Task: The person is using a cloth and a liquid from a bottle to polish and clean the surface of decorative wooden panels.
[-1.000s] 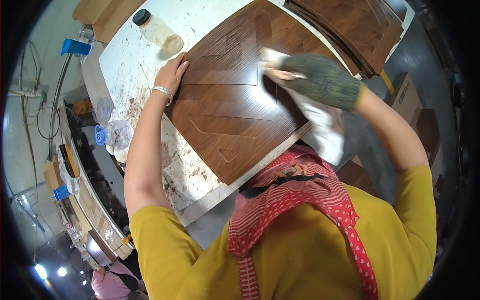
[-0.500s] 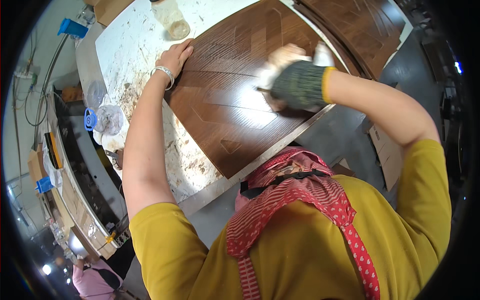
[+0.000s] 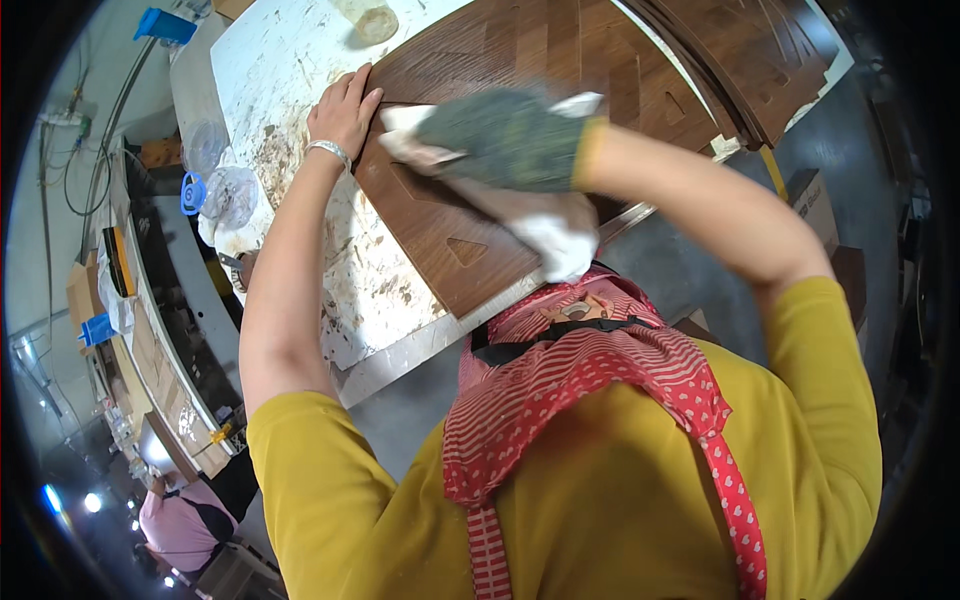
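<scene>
A dark brown wood-grain panel (image 3: 425, 235) with angular grooves lies flat on a white, stained worktable (image 3: 345, 310). My left hand (image 3: 343, 112) is bare, its fingers stretched out and resting at the panel's left edge. My right hand (image 3: 505, 140) wears a dark green knit glove with a yellow cuff and is smeared by motion. It is closed over a white cloth (image 3: 562, 243), which shows on both sides of the glove and rests on the panel near my left hand. The cloth hides part of the panel's middle.
More brown panels (image 3: 745, 60) lie at the far right. A clear jar (image 3: 375, 22) stands beyond my left hand. A crumpled clear bag (image 3: 230, 195) and a blue cap (image 3: 193, 193) are at the table's left. A person in pink (image 3: 190, 525) sits at lower left. Cardboard boxes (image 3: 815, 210) stand at right.
My right hand has swept the cloth leftward across the panel, from its right part toward my left hand. The left hand stays at the panel's edge. The view has shifted slightly.
</scene>
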`<state>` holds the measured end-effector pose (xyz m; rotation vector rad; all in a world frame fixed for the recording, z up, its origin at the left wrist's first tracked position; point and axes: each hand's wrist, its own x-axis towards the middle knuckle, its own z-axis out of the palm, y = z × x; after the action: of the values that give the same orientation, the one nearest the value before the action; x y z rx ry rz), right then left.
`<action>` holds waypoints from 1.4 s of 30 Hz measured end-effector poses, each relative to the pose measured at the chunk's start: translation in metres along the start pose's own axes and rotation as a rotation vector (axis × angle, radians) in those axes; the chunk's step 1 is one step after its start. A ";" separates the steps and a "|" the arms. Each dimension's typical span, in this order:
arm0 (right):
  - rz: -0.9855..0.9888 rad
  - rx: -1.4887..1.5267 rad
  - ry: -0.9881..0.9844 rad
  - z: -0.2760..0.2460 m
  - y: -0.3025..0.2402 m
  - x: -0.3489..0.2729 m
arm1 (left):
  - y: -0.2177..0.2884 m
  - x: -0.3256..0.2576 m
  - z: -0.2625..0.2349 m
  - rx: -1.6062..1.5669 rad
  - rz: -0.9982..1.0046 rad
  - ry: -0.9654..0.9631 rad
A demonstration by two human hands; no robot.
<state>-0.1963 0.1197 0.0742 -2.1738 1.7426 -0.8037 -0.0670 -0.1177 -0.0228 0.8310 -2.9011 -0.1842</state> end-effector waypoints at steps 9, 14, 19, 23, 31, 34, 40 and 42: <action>-0.018 0.256 -0.736 0.048 -0.021 -0.089 | -0.002 -0.008 -0.003 0.050 -0.015 -0.028; 0.097 0.306 -0.665 -0.030 -0.018 -0.072 | 0.005 -0.006 -0.008 0.062 -0.012 -0.017; 0.028 -0.033 0.016 0.069 -0.038 0.010 | 0.009 0.003 -0.006 0.056 0.008 -0.019; 0.025 0.122 -0.621 0.075 -0.058 -0.035 | -0.003 -0.008 0.000 0.041 0.014 -0.002; 0.428 0.047 -0.039 -0.061 0.051 -0.161 | 0.020 -0.084 -0.028 -0.444 -0.278 0.271; 0.308 -0.185 0.110 -0.032 0.087 -0.211 | 0.050 -0.133 -0.029 -0.766 -0.634 -0.083; 0.289 -0.214 0.240 -0.023 0.080 -0.206 | 0.074 -0.148 -0.051 -0.951 -0.749 -0.299; 0.101 -0.399 0.218 -0.023 0.085 -0.207 | 0.071 -0.148 -0.056 -1.050 -0.716 -0.373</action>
<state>-0.3067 0.2985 -0.0051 -2.2810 2.2697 -0.7433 0.0294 0.0166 0.0313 1.5622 -2.0330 -1.8347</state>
